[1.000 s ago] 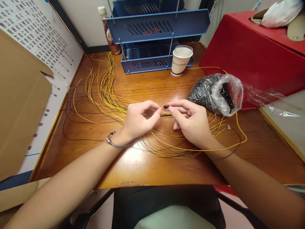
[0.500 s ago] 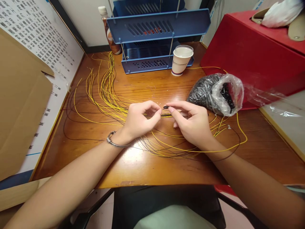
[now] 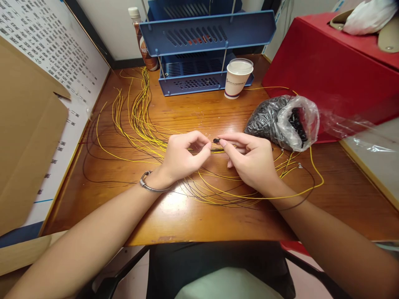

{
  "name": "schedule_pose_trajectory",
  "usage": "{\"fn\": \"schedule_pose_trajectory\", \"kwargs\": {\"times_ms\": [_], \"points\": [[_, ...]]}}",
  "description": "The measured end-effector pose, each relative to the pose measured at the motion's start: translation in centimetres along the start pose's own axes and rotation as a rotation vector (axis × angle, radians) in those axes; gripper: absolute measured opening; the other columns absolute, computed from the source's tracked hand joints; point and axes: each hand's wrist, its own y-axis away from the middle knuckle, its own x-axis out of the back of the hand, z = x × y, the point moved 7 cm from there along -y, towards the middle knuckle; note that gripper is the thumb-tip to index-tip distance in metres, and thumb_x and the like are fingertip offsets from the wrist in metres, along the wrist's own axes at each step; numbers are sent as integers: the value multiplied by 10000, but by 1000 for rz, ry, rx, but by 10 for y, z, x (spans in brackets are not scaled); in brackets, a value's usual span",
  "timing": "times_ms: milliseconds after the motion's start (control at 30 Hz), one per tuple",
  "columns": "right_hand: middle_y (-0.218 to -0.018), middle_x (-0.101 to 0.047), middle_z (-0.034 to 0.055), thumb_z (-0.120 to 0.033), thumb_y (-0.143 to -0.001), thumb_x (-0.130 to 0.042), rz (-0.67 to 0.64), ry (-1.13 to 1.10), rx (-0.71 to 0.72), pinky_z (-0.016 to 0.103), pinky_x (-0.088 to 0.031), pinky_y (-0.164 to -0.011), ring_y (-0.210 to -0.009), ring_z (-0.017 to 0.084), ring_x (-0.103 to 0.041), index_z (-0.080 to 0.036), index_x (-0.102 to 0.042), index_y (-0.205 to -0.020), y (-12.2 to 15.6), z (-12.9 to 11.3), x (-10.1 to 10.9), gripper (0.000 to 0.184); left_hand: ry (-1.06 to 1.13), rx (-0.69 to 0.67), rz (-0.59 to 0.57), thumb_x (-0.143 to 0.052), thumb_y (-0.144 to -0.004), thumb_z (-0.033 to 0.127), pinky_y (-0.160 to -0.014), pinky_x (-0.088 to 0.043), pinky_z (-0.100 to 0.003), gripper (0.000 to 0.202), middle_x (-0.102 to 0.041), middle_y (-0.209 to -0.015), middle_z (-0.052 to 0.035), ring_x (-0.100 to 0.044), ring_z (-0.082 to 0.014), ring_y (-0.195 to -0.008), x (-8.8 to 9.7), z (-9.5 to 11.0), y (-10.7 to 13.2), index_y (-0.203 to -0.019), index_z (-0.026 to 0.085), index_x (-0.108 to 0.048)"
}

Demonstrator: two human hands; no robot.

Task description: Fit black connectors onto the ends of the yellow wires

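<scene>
Between the thumb and forefinger of my right hand [image 3: 251, 160] is a small black piece [image 3: 216, 141], perhaps a connector; its exact kind is too small to tell. Just left of it, my left hand [image 3: 187, 153] is closed in a pinch, its fingertips almost touching the black piece. Whatever those fingertips hold is too small to make out. Long yellow and black wires [image 3: 146, 141] run across the desk beneath both hands, in a loose bundle that fans out to the left. Some wires loop over my right wrist.
Right of my hands lies an open clear plastic bag [image 3: 264, 118] of small black pieces. A paper cup [image 3: 236, 83] stands before a blue file rack [image 3: 193, 85], with a bottle [image 3: 149, 58] beside it. A red box [image 3: 299, 62] is at right, cardboard [image 3: 28, 137] at left.
The black piece has turned or shifted very slightly at my right fingertips. Both hands stay in nearly the same place.
</scene>
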Motion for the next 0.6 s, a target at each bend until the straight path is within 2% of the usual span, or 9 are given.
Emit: {"fn": "schedule_pose_trajectory", "kwargs": {"times_ms": [167,600], "points": [[-816,-775,54,-279,-869,-671,0,26,-9,245,-446,-424,-455,91,-545,-167,-805,-985,0,0,0,210,-16,-9,-14,-664,-795,176,-559,-529,-181,107,-724,-637,-3,-619,-87,-529,0,1,0,-691,153,-674],[-735,-765,36,-263,-860,-677,7,89,19,267,-435,-461,-458,108,-550,-174,-819,-962,0,-3,2,196,-29,-52,-25,-657,-797,173,-521,-476,-180,152,-652,-561,18,-565,-74,-484,-1,2,0,-650,155,-621]]}}
